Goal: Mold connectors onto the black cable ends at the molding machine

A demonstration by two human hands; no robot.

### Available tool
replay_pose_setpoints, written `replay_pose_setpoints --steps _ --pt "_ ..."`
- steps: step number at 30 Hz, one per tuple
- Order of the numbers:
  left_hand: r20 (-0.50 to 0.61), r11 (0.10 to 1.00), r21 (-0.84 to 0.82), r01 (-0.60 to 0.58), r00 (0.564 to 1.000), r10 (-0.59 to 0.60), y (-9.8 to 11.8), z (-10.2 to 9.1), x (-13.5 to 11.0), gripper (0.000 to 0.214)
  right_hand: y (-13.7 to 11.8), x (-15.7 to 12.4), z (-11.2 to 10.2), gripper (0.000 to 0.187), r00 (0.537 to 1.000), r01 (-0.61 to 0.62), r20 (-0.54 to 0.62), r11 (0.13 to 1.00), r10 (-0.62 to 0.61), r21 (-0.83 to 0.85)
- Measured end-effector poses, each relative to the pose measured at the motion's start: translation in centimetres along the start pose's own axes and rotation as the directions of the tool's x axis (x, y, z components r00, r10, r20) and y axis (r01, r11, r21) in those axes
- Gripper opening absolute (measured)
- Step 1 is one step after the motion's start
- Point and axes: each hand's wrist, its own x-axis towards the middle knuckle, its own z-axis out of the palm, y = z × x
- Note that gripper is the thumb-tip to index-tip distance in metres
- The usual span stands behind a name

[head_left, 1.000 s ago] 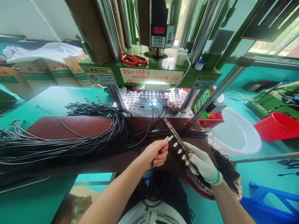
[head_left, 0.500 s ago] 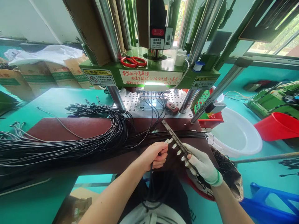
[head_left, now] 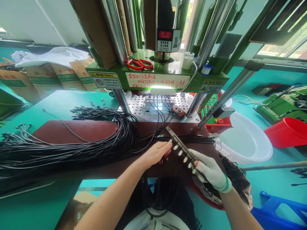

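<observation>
My right hand (head_left: pixel 211 171), in a white glove with a green cuff, grips the lower end of a narrow metal bar (head_left: pixel 178 140). The bar slants up and left over the table edge. Along its left side stick out several small pale connectors (head_left: pixel 180 153). My left hand (head_left: pixel 157 153) is bare and closed, pinching a small pale cable connector (head_left: pixel 170 141) against the side of the bar near its far end. Black cables (head_left: pixel 157 191) hang below my left hand, over my lap; my fingers partly hide where they start.
A large bundle of black cables (head_left: pixel 96 150) covers the table's left side. Ahead stands a green press (head_left: pixel 115 72) with warning labels and red-handled scissors (head_left: pixel 140 64) on it. Cables run from its lit lower plate (head_left: pixel 136 107). A white tub (head_left: pixel 247 137) is at right.
My left hand has moved from one connector to a spot farther up the bar, leaving one more connector showing below it. The right hand keeps its hold on the bar.
</observation>
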Motion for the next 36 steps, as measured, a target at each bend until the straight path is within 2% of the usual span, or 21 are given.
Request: replay_pose_setpoints --steps 8,14,18,23,25,28,31,33,34,35,36 --pt "0.033 0.999 0.048 -0.022 0.999 0.021 -0.3 -0.3 0.2 0.047 0.0 0.2 -0.3 0.055 0.999 -0.016 0.038 0.998 0.018 -0.064" --pt "0.079 0.998 -0.065 -0.007 0.997 0.012 0.1 -0.3 0.7 0.045 0.1 0.0 -0.6 0.052 0.997 0.059 0.065 0.951 -0.041 -0.304" --pt "0.105 0.995 -0.098 -0.018 0.994 0.028 0.4 0.1 1.2 0.045 0.2 -0.2 -1.1 0.053 0.997 0.074 0.048 0.953 -0.062 -0.295" --pt "0.215 0.989 -0.145 0.023 0.976 0.009 0.4 0.2 2.2 0.044 -0.1 -0.3 -1.6 0.053 0.993 0.121 0.057 0.926 -0.108 -0.356" --pt "0.199 0.993 -0.120 0.012 0.980 0.012 0.6 0.3 2.7 0.044 -0.1 -0.3 -1.6 0.051 0.989 0.150 0.059 0.922 -0.138 -0.356" --pt "0.168 0.999 -0.020 -0.040 0.985 0.043 1.4 0.2 3.2 0.044 0.3 -0.4 -1.4 0.047 0.990 0.132 -0.012 0.951 -0.141 -0.280" --pt "0.232 0.994 0.093 -0.059 0.972 0.036 2.5 -0.3 3.8 0.048 0.9 -0.8 -1.2 0.048 0.983 0.107 -0.136 0.985 -0.126 -0.137" --pt "0.170 0.974 0.220 -0.062 0.985 0.025 2.7 -0.7 4.4 0.046 1.3 -1.1 -1.2 0.048 0.973 0.144 -0.173 0.986 -0.156 -0.079" --pt "0.092 0.937 0.341 -0.075 0.995 0.046 2.6 -0.7 4.8 0.039 1.5 -1.2 -1.3 0.048 0.970 0.167 -0.169 0.983 -0.177 -0.072" --pt "0.015 0.864 0.497 -0.081 0.996 0.085 2.4 -0.6 5.3 0.030 1.6 -1.2 -1.4 0.046 0.968 0.188 -0.152 0.979 -0.198 -0.076" --pt "-0.034 0.748 0.660 -0.072 0.992 0.125 2.2 -0.5 5.7 0.021 1.7 -1.2 -1.4 0.045 0.968 0.206 -0.125 0.975 -0.215 -0.084"
